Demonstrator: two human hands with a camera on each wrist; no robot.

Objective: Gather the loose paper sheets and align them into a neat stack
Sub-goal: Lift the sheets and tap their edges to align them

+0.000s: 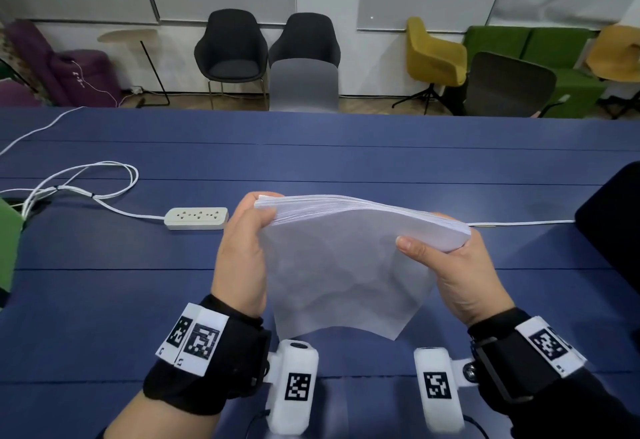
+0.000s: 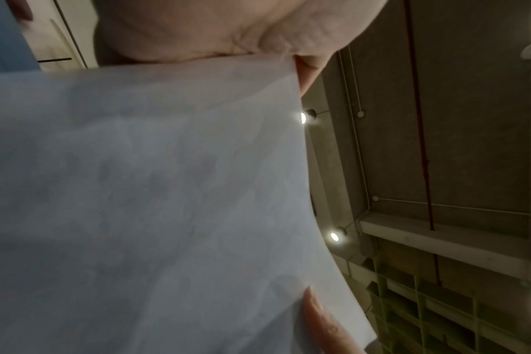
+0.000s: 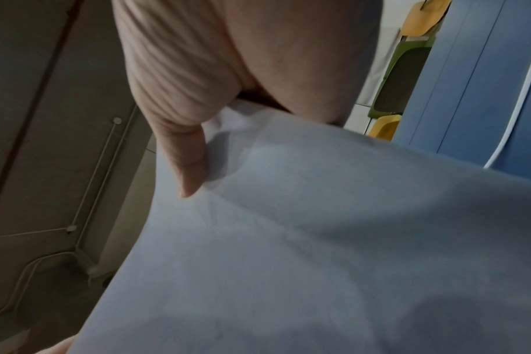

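A thick stack of white paper sheets [image 1: 343,262] is held upright above the blue table [image 1: 104,300], its top edge bowed and fanned slightly. My left hand [image 1: 249,248] grips the stack's left top corner, thumb on the near face. My right hand [image 1: 446,265] grips the right top corner, thumb pressed on the front sheet. In the left wrist view the paper [image 2: 152,203] fills the frame below the palm. In the right wrist view the sheets [image 3: 319,239] lie under the right thumb [image 3: 188,162]. The far fingers of both hands are hidden behind the paper.
A white power strip [image 1: 196,218] with its cord [image 1: 104,179] lies on the table to the left of the stack. A dark object [image 1: 616,224] sits at the right edge, with a white cable [image 1: 519,223] running to it. Chairs [image 1: 232,54] stand beyond the table.
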